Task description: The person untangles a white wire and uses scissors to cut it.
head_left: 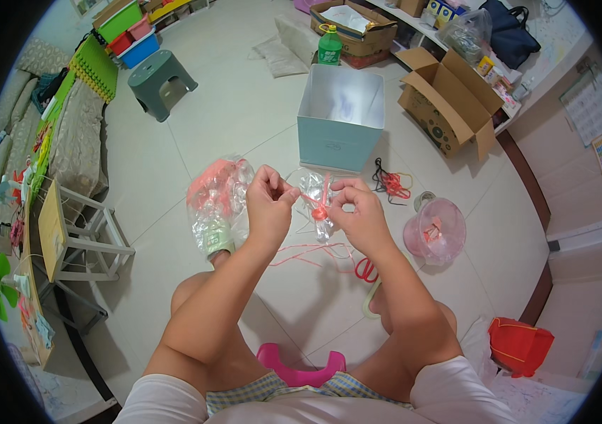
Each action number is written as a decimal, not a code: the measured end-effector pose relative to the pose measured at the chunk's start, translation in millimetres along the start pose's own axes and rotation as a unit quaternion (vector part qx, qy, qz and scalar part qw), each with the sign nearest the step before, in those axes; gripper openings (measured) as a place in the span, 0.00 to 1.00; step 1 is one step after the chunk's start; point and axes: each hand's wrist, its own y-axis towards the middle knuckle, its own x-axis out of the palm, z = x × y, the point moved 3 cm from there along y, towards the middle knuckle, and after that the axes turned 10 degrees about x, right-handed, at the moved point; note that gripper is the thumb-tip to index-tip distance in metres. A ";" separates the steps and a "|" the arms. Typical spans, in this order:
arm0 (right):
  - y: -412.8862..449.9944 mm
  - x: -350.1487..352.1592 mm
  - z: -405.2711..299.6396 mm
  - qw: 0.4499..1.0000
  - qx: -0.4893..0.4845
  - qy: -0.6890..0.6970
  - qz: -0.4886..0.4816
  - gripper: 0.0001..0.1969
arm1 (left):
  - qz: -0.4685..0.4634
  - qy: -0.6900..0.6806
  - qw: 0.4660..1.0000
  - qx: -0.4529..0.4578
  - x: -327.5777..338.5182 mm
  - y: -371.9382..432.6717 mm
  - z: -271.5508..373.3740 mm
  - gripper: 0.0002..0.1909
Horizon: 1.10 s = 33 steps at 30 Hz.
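Between my two hands stretches a narrow coral-red ribbon (311,199) with a small round red bundle (320,213) on it, perhaps a ribbon flower. My left hand (269,204) pinches one end between thumb and forefinger. At the bundle, my right hand (356,214) grips the ribbon, its fingers curled into a loop. A crinkled clear plastic bag (314,183) lies on the floor behind them. Loose pink ribbon strands (311,249) trail across the tiles below my hands. Red-handled scissors (366,270) are partly hidden by my right forearm.
A clear bag of coral-red items (218,185) lies left of my hands. Ahead stands a light-blue open box (338,140). Black and red cords (393,183) and a pink translucent bucket (435,233) are to the right. A wooden-topped stool (53,230) stands left.
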 end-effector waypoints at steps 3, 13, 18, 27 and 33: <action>4.5 0.6 13.7 0.994 0.078 0.049 -0.057 0.06 | -0.017 0.031 0.998 0.058 0.1 1.7 1.2 0.17; 0.8 -1.8 4.3 0.994 0.026 0.092 -0.047 0.06 | -0.197 -0.169 0.941 -0.218 11.1 -2.0 18.3 0.23; -1.8 2.0 0.5 0.998 -0.058 -0.009 -0.013 0.07 | -0.285 -0.035 0.953 -0.099 9.3 0.1 10.2 0.14; -0.9 3.6 -3.2 0.997 0.019 0.043 -0.068 0.08 | -0.224 -0.066 0.969 -0.084 3.9 2.4 7.6 0.12; 2.4 -2.9 9.0 0.994 0.022 0.098 -0.053 0.07 | -0.262 -0.044 0.959 -0.098 7.1 2.1 21.4 0.20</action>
